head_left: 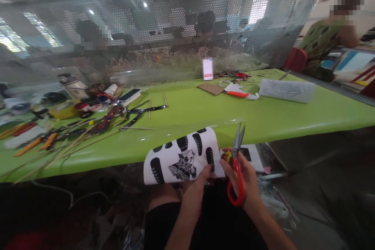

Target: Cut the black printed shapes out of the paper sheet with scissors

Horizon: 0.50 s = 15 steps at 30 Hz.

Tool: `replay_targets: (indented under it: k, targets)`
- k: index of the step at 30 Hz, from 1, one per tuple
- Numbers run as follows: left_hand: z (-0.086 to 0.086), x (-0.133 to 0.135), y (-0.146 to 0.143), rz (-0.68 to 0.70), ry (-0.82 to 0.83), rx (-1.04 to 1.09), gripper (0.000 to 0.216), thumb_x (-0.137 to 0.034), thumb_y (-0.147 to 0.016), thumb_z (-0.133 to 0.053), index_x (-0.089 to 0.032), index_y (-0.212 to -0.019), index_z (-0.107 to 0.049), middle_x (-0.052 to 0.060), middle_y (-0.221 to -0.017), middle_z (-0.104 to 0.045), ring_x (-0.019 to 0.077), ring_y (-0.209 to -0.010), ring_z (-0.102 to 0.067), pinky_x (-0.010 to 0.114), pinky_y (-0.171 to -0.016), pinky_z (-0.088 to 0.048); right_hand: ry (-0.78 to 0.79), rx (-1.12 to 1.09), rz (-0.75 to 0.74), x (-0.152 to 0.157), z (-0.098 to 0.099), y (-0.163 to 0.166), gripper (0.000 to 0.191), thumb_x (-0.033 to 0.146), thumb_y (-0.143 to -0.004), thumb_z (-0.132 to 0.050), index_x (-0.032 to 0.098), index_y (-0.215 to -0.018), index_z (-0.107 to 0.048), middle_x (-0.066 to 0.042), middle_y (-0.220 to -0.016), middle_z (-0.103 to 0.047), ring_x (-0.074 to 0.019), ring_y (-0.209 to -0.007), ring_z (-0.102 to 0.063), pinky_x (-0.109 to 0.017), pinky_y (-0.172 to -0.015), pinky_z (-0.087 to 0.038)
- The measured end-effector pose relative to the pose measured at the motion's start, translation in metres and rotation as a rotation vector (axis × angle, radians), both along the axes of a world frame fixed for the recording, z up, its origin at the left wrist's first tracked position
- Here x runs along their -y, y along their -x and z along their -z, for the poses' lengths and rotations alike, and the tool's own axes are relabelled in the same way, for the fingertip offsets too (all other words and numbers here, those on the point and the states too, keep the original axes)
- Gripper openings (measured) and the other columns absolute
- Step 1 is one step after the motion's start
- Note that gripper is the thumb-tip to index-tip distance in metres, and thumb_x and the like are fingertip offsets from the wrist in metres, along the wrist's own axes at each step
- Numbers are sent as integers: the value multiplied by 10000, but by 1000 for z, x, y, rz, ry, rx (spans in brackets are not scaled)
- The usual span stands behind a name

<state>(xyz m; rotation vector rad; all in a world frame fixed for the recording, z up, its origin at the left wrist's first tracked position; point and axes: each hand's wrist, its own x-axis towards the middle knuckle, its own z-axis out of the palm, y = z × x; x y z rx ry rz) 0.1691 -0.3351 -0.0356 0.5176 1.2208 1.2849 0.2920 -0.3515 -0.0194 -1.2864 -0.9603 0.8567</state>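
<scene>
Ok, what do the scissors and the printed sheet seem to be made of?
Scissors: grey blades look like metal, probably steel, by their dull sheen; smooth, evenly red handles suggest plastic. Printed sheet: probably paper, matte white and curling gently, though thin film remains possible.

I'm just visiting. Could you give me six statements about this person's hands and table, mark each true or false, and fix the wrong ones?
1. The right hand holds red-handled scissors. True.
2. The left hand holds a plain, unmarked sheet. False: the white sheet bears black patterns.
3. The table has a green top. True.
4. The scissors are cutting the sheet. False: their blades point forward, to the right of it.
5. A lit phone stands upright toward the back of the table. True.
6. A rolled sheet with a drawing lies at the table's left end. False: the rolled sheet lies toward the right.
</scene>
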Motion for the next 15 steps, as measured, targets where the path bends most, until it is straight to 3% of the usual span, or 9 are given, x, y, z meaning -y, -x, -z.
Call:
replay_targets:
  k: [2,5,8,11,15]
  targets:
    - [-6,0,1,-3,62,6,349,-296,-628,-868,-148,-924,-754,92,-839,-771,260,-806,-732,333,-722,-601,17,113,-35,19,12,-6,414,420,-806,-719,206,-1145,-615,-68,-1001,-735,-229,-818,-704,-311,-767,-589]
    - [-16,-2,-2,3,73,33,249,-310,-661,-848,-130,-804,-748,62,-715,-741,182,-624,-680,276,-628,-572,126,290,-37,57,42,-13,500,437,-827,-690,197,-1260,-621,-118,-1288,-668,-310,-1196,-619,-384,-1024,-502]
    - [-22,-7,-10,11,55,60,242,-305,-642,-852,-113,-711,-722,34,-603,-689,140,-523,-603,253,-555,-533,204,331,-128,81,61,-14,515,429,-823,-705,176,-1268,-649,-137,-1278,-678,-328,-1193,-628,-375,-997,-524]
    - [-25,-11,-18,12,67,63,261,-308,-606,-868,-116,-651,-696,20,-561,-667,127,-498,-571,235,-511,-501,165,305,-217,82,55,-13,473,415,-851,-680,163,-1252,-668,-153,-1195,-718,-323,-1112,-678,-353,-940,-557]
    - [-30,-11,-19,30,106,27,289,-316,-623,-857,-129,-534,-656,41,-537,-666,155,-534,-609,251,-551,-528,152,278,-232,65,28,-9,460,428,-879,-646,157,-1250,-666,-163,-1177,-720,-314,-1059,-697,-375,-927,-559]
